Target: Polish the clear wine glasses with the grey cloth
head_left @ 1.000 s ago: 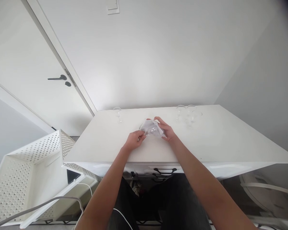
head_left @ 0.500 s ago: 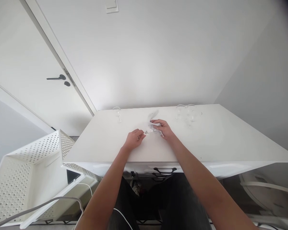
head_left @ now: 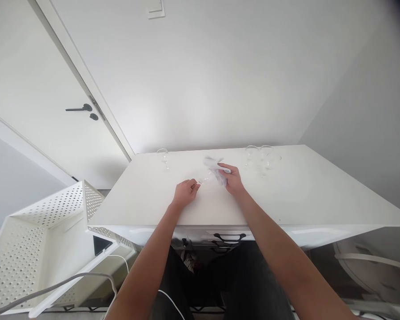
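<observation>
One clear glass (head_left: 207,178) — pinching by the narrow end with the left hand (head_left: 186,192), clutching a pale cloth (head_left: 214,164) in the right hand (head_left: 234,179) — over the desk (head_left: 293,191).

A: Arms?
B: Both bare and reaching forward, converging. Left forearm (head_left: 154,258) slants inward from the bottom edge; right forearm (head_left: 276,238) slants inward too, less steeply.
A: Left hand (head_left: 186,193)?
B: Back of it uppermost, fingers curled in, drawn together in a small pinch.
A: Right hand (head_left: 234,178)?
B: Gripping, a little farther forward than the left. Fingers bent, pointing inward toward the body's midline.
A: Spacing?
B: Hands near each other, apart, no contact between them.
A: Lower body?
B: Legs (head_left: 258,280) visible below, dark-clad, one on either side of centre.
</observation>
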The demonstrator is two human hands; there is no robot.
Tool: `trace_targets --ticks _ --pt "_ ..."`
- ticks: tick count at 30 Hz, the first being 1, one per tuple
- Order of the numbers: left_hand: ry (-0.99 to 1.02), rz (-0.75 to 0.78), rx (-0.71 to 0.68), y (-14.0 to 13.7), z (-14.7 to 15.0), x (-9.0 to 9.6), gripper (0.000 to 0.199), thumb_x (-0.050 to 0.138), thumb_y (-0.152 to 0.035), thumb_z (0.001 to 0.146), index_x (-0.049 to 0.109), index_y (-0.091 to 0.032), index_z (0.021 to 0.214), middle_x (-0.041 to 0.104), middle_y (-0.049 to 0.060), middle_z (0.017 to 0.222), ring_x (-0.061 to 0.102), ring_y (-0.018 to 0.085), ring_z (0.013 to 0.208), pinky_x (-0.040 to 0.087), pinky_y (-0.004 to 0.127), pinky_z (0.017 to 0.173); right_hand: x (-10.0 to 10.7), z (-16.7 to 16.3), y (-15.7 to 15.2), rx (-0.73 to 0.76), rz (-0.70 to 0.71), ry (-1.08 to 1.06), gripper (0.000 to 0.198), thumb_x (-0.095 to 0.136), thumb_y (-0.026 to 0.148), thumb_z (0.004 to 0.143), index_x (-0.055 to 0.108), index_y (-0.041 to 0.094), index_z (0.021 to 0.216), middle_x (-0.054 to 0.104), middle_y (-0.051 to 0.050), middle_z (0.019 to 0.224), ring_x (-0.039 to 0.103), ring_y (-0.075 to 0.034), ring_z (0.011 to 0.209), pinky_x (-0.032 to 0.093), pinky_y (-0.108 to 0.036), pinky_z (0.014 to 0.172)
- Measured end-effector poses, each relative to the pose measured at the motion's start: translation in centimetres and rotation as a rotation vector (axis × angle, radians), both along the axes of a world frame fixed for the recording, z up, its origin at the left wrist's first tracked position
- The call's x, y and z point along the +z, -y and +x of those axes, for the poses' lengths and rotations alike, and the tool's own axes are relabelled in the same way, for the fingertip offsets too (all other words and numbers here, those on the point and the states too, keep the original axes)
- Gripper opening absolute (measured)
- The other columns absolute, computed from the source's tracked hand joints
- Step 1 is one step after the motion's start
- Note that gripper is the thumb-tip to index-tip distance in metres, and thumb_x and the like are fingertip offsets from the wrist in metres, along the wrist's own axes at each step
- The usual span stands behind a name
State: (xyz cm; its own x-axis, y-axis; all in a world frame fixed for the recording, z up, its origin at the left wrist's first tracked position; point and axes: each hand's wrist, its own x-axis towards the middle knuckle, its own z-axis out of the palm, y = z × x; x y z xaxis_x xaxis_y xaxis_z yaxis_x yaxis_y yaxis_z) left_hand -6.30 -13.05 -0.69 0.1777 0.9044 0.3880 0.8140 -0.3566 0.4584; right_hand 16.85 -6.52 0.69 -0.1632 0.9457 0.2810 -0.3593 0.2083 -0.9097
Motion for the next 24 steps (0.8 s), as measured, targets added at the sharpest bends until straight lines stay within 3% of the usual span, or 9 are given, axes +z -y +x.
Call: trace_targets --ticks 4,8,10,14,16,19,24 --pt "-0.028 -0.011 -0.003 0.0 -0.1 -0.1 0.029 0.048 -0.04 0.1 0.056 -0.022 0.079 0.061 0.002 0.07 0.055 0.017 0.064 0.034 0.029 0.062 0.3 -0.2 0.7 0.198 0.37 0.326 0.018 0.076 0.037 0.083 0.084 0.028 0.096 0.078 -0.007 0.114 0.067 -0.032 0.115 0.048 -0.048 0.106" --pt "-0.095 0.012 -0.032 0.2 0.1 0.0 0.029 0.049 -0.041 0.099 0.057 -0.022 0.078 0.061 0.002 0.071 0.055 0.017 0.065 0.032 0.029 0.061 0.4 -1.3 1.0 0.172 0.54 0.448 0.016 0.075 0.035 0.085 0.082 0.028 0.097 0.076 -0.007 0.116 0.063 -0.03 0.12 0.043 -0.048 0.113" --pt "-0.092 0.034 -0.032 0.2 0.1 0.0 0.03 0.049 -0.042 0.099 0.058 -0.021 0.079 0.062 0.003 0.071 0.055 0.017 0.064 0.033 0.029 0.06 0.3 -1.6 0.9 0.173 0.44 0.411 0.018 0.073 0.038 0.087 0.081 0.027 0.099 0.075 -0.007 0.116 0.065 -0.028 0.116 0.046 -0.046 0.11" --pt "-0.043 0.087 -0.073 0.1 0.0 -0.2 0.03 0.051 -0.041 0.098 0.058 -0.021 0.078 0.061 0.003 0.07 0.055 0.017 0.065 0.035 0.028 0.061 0.0 -1.9 0.6 0.21 -0.133 0.177 0.03 0.072 0.052 0.088 0.074 0.022 0.094 0.075 -0.006 0.093 0.07 -0.025 0.092 0.058 -0.04 0.089" --pt "0.015 0.123 -0.082 0.0 -0.1 -0.3 0.029 0.05 -0.041 0.099 0.058 -0.022 0.079 0.061 0.003 0.071 0.056 0.017 0.067 0.037 0.028 0.062 0.1 -2.0 0.7 0.243 -0.349 0.017 0.037 0.07 0.059 0.088 0.07 0.022 0.093 0.074 -0.008 0.089 0.071 -0.027 0.091 0.06 -0.041 0.086" --pt "0.122 0.143 -0.094 0.0 -0.1 -0.2 0.029 0.047 -0.041 0.101 0.058 -0.021 0.083 0.062 0.003 0.075 0.055 0.016 0.069 0.039 0.028 0.064 0.5 -2.2 1.1 0.37 -0.411 -0.11 0.047 0.06 0.066 0.092 0.069 0.022 0.106 0.076 -0.011 0.099 0.07 -0.029 0.106 0.057 -0.046 0.097" --pt "0.242 0.03 -0.152 -0.1 0.3 0.2 0.037 0.041 -0.044 0.105 0.051 -0.021 0.078 0.058 0.002 0.073 0.052 0.015 0.068 0.038 0.028 0.065 0.6 -2.0 1.8 0.491 -0.305 -0.105 0.069 0.041 0.079 0.093 0.068 0.023 0.123 0.075 -0.013 0.115 0.065 -0.031 0.12 0.053 -0.051 0.103"
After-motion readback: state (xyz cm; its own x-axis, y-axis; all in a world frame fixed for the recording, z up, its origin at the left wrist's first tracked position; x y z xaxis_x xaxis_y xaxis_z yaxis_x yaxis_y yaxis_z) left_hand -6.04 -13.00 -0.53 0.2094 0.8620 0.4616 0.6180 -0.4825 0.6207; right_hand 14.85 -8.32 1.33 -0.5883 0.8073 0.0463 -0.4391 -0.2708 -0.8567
